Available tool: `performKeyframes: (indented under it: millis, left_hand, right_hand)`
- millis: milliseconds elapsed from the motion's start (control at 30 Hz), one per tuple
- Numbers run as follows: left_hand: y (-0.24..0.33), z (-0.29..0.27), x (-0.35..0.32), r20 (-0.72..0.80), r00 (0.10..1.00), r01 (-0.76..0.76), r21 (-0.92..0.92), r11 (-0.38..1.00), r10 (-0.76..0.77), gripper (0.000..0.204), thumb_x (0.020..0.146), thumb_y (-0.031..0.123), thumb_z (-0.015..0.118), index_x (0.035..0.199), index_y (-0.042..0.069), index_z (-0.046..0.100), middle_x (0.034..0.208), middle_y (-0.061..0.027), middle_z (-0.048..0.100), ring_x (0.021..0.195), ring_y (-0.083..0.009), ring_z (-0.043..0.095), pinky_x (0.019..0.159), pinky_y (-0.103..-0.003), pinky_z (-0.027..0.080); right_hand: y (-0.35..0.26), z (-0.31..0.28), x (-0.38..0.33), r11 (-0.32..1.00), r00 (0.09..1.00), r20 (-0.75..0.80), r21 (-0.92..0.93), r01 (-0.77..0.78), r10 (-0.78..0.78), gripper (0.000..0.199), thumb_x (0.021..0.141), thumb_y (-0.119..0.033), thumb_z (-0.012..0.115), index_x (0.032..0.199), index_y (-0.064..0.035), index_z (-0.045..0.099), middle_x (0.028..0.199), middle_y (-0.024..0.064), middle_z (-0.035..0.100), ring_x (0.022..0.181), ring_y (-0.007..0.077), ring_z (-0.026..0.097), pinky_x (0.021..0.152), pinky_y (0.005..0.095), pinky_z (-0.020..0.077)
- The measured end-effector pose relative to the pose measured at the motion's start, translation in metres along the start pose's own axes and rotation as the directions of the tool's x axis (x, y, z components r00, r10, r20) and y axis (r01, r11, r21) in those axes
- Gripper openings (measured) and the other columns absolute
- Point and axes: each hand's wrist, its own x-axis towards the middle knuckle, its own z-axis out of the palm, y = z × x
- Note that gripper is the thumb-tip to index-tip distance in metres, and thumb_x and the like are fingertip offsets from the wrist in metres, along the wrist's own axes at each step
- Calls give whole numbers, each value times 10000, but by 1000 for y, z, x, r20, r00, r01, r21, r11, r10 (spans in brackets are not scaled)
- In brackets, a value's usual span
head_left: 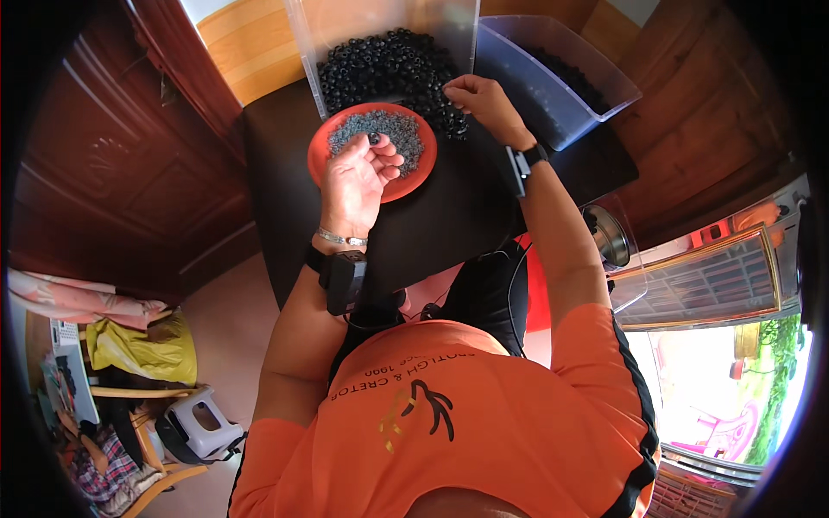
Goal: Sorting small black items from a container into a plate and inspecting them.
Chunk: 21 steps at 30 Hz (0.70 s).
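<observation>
My left hand [354, 180] is over an orange-red plate [318, 154], palm up. Between its thumb and fingertips it pinches a small round black part [374, 138]. Many tiny grey pieces [406, 138] fill the plate. My right hand [484, 102] is at the right side of a clear plastic bin [302, 53], its thumb and forefinger pressed together. Whatever those fingertips hold, if anything, is too small to make out. A heap of small black ring-like parts [389, 69] lies in the bin and spills toward its front, close to my right fingertips.
A second translucent bin [553, 104] with dark parts stands to the right on the black table [440, 220]. A metal container [610, 237] is by my right elbow. At the lower left a person [108, 462] sits near a white stool-like thing [200, 425].
</observation>
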Motion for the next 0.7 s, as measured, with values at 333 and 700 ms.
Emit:
performKeyframes:
  millis: [333, 700]
  left_hand:
    - [-3, 1, 0, 10, 1000, 14, -10, 1000, -14, 231, 909, 280, 511, 894, 60, 581, 857, -70, 603, 791, -205, 597, 728, -313, 457]
    - [-2, 0, 0, -30, 999, 24, -5, 1000, -24, 240, 910, 281, 513, 885, 51, 576, 857, -75, 599, 792, -215, 595, 724, -315, 459]
  right_hand:
    - [-42, 23, -28, 972, 996, 31, 225, 73, -82, 182, 831, -209, 663, 911, -45, 670, 794, 32, 658, 723, 100, 588, 686, 235, 473]
    - [35, -16, -18, 876, 989, -135, -482, -19, -53, 198, 747, -191, 674, 889, -53, 678, 770, 124, 658, 732, 251, 638, 684, 324, 490]
